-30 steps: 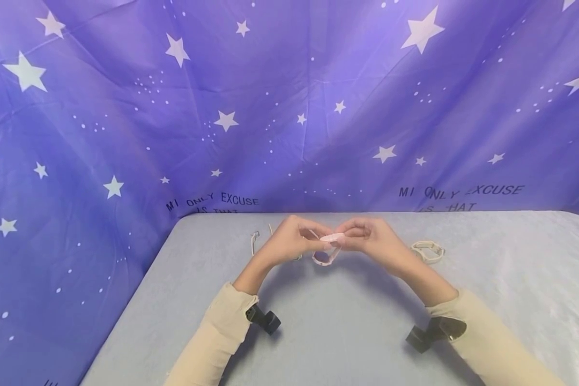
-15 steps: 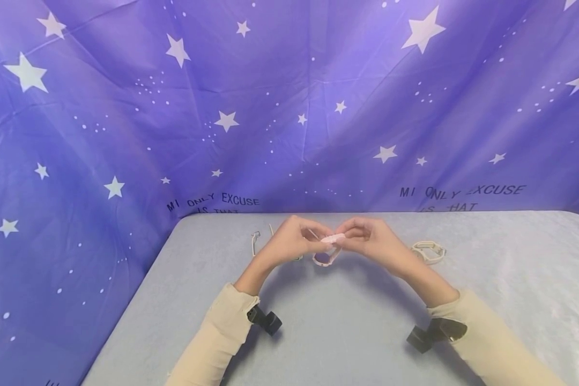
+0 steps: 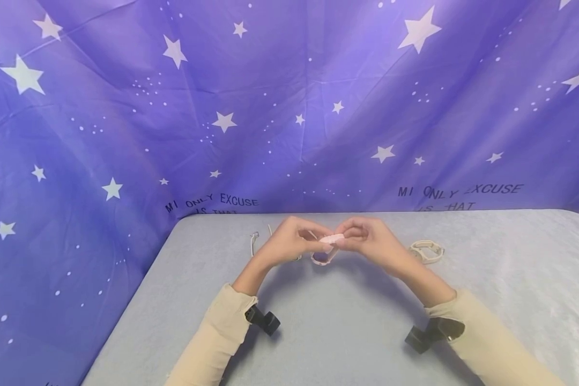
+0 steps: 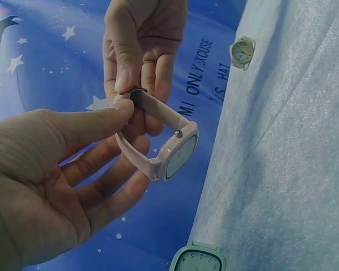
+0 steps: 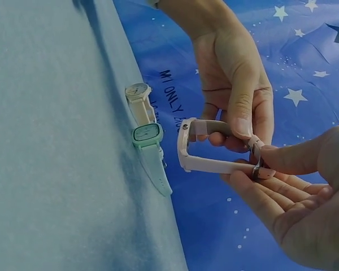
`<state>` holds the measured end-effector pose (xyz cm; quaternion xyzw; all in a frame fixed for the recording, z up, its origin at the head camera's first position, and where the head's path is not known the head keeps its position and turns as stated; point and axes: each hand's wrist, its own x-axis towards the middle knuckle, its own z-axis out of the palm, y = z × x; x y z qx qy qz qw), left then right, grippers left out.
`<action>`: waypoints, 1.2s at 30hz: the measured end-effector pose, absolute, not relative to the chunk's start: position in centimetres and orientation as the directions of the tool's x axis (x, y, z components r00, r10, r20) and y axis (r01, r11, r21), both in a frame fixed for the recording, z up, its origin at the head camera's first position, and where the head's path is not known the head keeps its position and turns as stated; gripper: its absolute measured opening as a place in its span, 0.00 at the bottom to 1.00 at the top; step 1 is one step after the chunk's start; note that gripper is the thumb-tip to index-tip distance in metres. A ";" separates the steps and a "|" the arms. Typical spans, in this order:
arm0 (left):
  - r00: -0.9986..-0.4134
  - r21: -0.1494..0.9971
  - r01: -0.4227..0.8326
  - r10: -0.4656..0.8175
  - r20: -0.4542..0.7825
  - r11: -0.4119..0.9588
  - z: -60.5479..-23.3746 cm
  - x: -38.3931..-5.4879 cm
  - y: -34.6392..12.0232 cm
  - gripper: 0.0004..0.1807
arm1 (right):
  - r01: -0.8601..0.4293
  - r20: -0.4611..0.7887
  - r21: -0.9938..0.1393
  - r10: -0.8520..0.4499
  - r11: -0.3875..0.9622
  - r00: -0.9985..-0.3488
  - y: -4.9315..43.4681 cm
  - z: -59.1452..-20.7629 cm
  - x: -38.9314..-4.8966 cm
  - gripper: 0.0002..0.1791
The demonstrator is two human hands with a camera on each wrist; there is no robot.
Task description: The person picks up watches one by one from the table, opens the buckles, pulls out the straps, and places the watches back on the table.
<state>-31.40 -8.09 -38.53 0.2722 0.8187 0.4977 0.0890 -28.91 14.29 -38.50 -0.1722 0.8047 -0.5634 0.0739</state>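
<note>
A pale pink wristwatch (image 5: 185, 148) is held up above the table between both hands, its strap looped and its square case hanging toward the table. My left hand (image 3: 288, 240) pinches the strap near the buckle with thumb and fingers. From the other side, my right hand (image 3: 370, 237) pinches the strap's end at the dark metal buckle (image 5: 256, 170). In the left wrist view the watch face (image 4: 182, 158) is turned to the side, and the thumbs of both hands meet close together at the buckle. Fingers cover part of the strap there.
A mint green watch (image 5: 148, 134) and a cream watch (image 5: 140, 103) lie on the table behind my left hand. Another cream watch (image 3: 428, 252) lies beyond my right wrist. A purple starry curtain (image 3: 289, 80) hangs behind the grey table (image 3: 347, 332).
</note>
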 end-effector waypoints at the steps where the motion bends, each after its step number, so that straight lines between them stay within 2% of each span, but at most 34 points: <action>1: -0.835 0.869 0.351 0.536 0.123 0.348 -38.5 -31.4 -8.1 0.15 | -0.179 0.064 -0.940 -0.364 0.291 -0.929 14.3 -38.5 -28.9 0.13; 10: -0.835 0.880 0.339 0.538 0.118 0.332 -38.4 -31.5 -8.2 0.14 | -0.105 0.022 -0.972 -0.364 0.209 -0.931 14.5 -38.5 -29.2 0.15; 18: -0.842 0.841 0.380 0.521 0.141 0.386 -38.4 -31.3 -7.9 0.12 | -0.238 0.108 -0.910 -0.358 0.341 -0.927 14.3 -38.6 -29.0 0.15; 22: -0.835 0.822 0.402 0.529 0.149 0.403 -38.5 -31.3 -7.8 0.12 | -0.252 0.120 -0.893 -0.342 0.373 -0.932 14.3 -38.8 -29.0 0.12; 36: -0.815 0.886 0.341 0.569 0.112 0.314 -38.4 -31.3 -8.2 0.14 | -0.128 0.034 -0.964 -0.372 0.232 -0.928 14.5 -38.4 -28.9 0.15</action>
